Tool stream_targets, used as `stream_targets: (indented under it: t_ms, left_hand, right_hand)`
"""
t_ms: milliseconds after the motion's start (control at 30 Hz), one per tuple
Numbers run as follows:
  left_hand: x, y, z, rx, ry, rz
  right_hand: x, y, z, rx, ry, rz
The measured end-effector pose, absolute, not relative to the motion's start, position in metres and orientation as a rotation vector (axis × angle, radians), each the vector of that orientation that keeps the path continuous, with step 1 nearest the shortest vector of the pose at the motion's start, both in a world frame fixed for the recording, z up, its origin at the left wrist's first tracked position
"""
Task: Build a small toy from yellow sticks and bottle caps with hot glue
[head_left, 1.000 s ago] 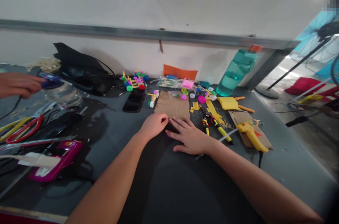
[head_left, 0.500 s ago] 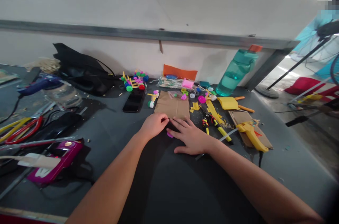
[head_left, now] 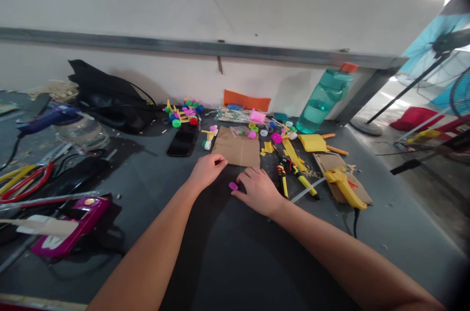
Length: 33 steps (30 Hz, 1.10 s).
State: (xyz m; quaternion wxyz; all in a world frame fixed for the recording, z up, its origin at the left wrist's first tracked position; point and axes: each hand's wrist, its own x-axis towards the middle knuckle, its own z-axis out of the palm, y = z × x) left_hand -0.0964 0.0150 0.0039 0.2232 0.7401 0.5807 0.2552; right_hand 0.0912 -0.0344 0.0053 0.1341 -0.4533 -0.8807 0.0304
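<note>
My left hand (head_left: 208, 172) is closed in a pinch at the near edge of a brown cardboard piece (head_left: 235, 148). Whatever lies between its fingertips is hidden. My right hand (head_left: 260, 191) rests low over the dark table, thumb and fingers apart. A small purple bottle cap (head_left: 233, 186) lies just left of the gap between that thumb and forefinger, and I cannot tell whether they touch it. On the cardboard's far part sits a small clear plastic bag (head_left: 239, 131). Left of the cardboard stands a small assembly of bottle caps and yellow sticks (head_left: 208, 140).
A black phone (head_left: 182, 140) and more cap assemblies (head_left: 185, 112) are at back left. On the right are pliers (head_left: 282, 181), a yellow glue gun (head_left: 345, 187) and a teal bottle (head_left: 323, 100). A magenta power strip (head_left: 73, 227) and a blue glue gun (head_left: 51, 117) lie left.
My right hand has drawn back from the cardboard's near edge, its spread fingers now curling near the purple cap. My left hand stays pinched by the cardboard. The view has shifted slightly.
</note>
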Motion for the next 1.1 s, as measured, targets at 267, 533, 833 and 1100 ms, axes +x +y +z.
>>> stream_targets:
  t_ms: [267,533,833,1100]
  left_hand:
    - [-0.095,0.014,0.006,1.773,1.343,0.784]
    - [-0.091,0.009,0.008,1.506,1.081,0.664]
    - [-0.084,0.008,0.007,1.475,1.063,0.647]
    - [-0.083,0.011,0.007,1.192,1.022,0.822]
  right_hand:
    - [0.102,-0.017,0.005,-1.397,-2.159,0.671]
    - [0.111,-0.003,0.010,-1.387,-1.929,0.945]
    - [0.108,-0.007,0.010,-1.394,-1.987,0.847]
    - [0.170,-0.003,0.111,-1.437,-1.645,0.137]
